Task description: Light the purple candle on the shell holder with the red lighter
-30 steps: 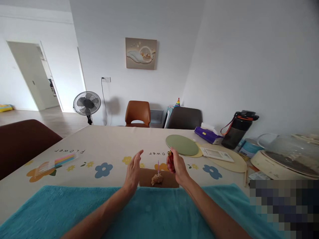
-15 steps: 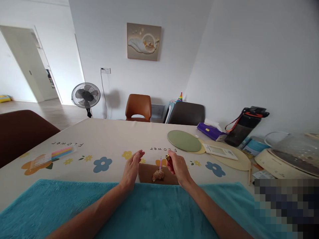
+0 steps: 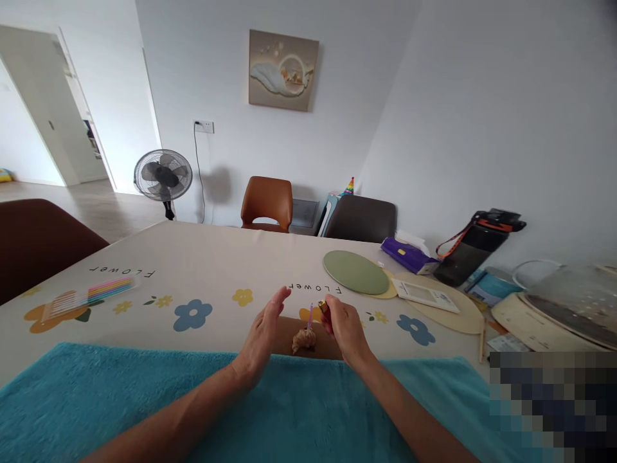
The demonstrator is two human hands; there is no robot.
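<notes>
- tablecloth [image 3: 216,263] has "FLOWER" printed twice in black, upside down from this view: one [image 3: 315,288] just beyond the brown board [image 3: 285,333], one [image 3: 121,273] far left of the board
- no other writing is legible (the yellow mark on the purple tissue pack [image 3: 407,254] is too small to read)
- brown board lies on the cloth, touching the far edge of the teal towel [image 3: 289,411]
- small brown pastry [image 3: 303,339] sits on the board with a thin purple candle [image 3: 310,315] stuck upright in it
- right hand [image 3: 346,329] at the board's right end, fingers curled tight around a red lighter [image 3: 322,308], its metal top just beside the candle tip; flame cannot be told
- left hand [image 3: 263,331] at the board's left end, on edge, fingers straight and together, palm facing the candle, holding nothing
- clear pack of coloured candles [image 3: 89,297] far left of the board, lying flat
- green round mat [image 3: 355,272] beyond the board to the right, overlapping a yellowish mat
- dark bottle [image 3: 470,251] with orange strap far right of the board, lying tilted; contents not visible
- cream pot [image 3: 530,318] with glass lid farther right of the board; inside unclear
</notes>
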